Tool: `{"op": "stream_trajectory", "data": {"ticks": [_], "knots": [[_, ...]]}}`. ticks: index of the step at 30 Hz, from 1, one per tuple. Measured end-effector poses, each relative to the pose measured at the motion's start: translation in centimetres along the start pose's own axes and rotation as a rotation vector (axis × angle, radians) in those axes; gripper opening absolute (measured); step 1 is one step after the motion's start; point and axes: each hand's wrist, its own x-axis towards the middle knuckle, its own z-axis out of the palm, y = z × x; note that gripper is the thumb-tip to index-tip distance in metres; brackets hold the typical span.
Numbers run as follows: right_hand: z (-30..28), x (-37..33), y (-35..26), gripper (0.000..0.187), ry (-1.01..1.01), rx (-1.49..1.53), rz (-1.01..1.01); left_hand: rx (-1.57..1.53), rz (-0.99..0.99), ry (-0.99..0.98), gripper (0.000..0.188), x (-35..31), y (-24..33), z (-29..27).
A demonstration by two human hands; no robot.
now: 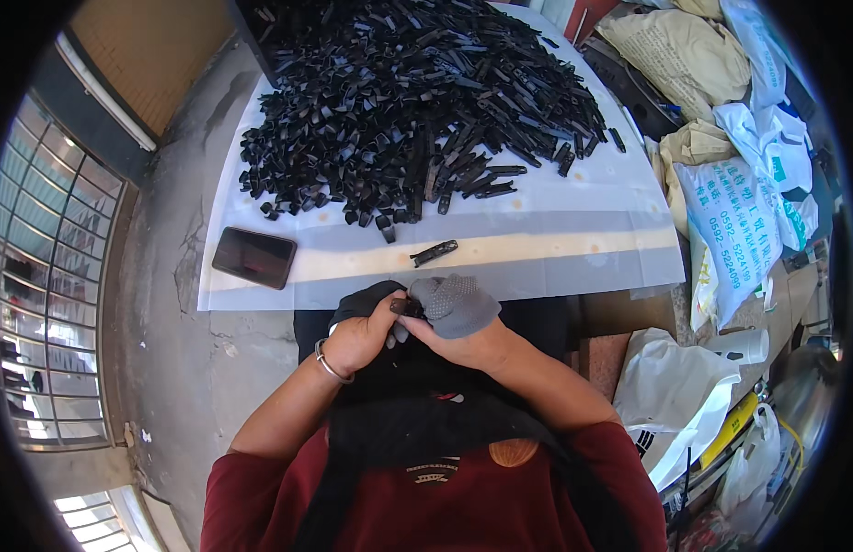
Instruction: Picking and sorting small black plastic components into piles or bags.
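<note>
Close to my body, at the table's near edge, my two hands meet around a small black plastic piece [406, 307]. My left hand [355, 339], with a metal bangle on the wrist, is closed, its thumb pressed against the piece. A grey dotted glove covers the fingers of my right hand [457, 309], which curl over the same piece from the other side. Most of the piece is hidden by my fingers. Just beyond them a single long black plastic part [434, 254] lies on the white-covered table [573, 247].
A large pile of black plastic parts [380, 110] spreads over the table's far side. A dark phone [253, 258] lies near the left edge. Printed sacks [730, 230] and a white plastic bag [670, 391] crowd the right; a barred window [54, 267] stands left.
</note>
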Motion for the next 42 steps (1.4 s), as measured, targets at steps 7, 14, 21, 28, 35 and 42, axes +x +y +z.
{"op": "stream_trajectory", "data": {"ticks": [7, 14, 21, 28, 35, 42], "knots": [[-1.1, 0.0, -0.4, 0.028, 0.043, 0.119, -0.01, -0.172, -0.082, 0.356, 0.055, 0.0, -0.3, 0.7], [-1.9, -0.6, -1.2, 0.024, -0.077, -0.046, 0.034, -0.249, 0.099, 0.425, 0.037, 0.4, 0.9, 0.0], [-1.8, -0.2, -1.5, 0.022, -0.017, -0.237, -0.06, -0.186, 0.131, 0.444, 0.036, 0.3, 0.8, 0.4], [0.5, -0.9, -1.2, 0.02, 0.007, -0.22, -0.073, 0.024, 0.124, 0.484, 0.035, -0.1, 1.1, 2.1], [1.1, -1.5, -0.3, 0.034, 0.004, -0.138, -0.126, 0.021, 0.136, 0.352, 0.034, 0.0, 0.0, 2.3], [-2.6, 0.7, 0.2, 0.037, -0.211, -0.066, 0.048, 0.478, -0.014, 0.149, 0.044, 2.1, 0.0, -2.9]]}}
